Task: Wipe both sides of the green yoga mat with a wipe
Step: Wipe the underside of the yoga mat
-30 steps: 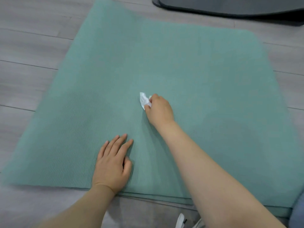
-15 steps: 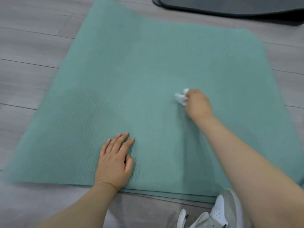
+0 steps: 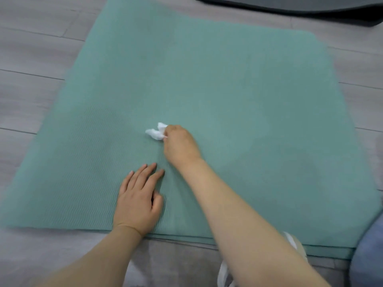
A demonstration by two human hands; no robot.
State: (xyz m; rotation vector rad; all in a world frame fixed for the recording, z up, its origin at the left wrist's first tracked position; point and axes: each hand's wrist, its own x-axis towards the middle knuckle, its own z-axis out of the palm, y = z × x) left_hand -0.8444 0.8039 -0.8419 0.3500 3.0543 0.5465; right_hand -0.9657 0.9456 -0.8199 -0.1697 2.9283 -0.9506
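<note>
Our right hand [image 3: 180, 146] pinches crumpled white wipe [image 3: 155, 132], now swung back left to middle of green yoga mat [image 3: 238, 96] on floor. Our left hand [image 3: 137, 198] lies flat, pressing mat. Top side wiping goes on; other side waits.

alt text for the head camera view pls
A person's right hand presses a crumpled white wipe onto a green yoga mat spread on grey floorboards, while the left hand rests flat on the mat's near edge.

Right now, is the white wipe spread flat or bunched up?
Bunched up: the wipe is a crumpled wad pinched by the right hand on the green yoga mat.
</note>
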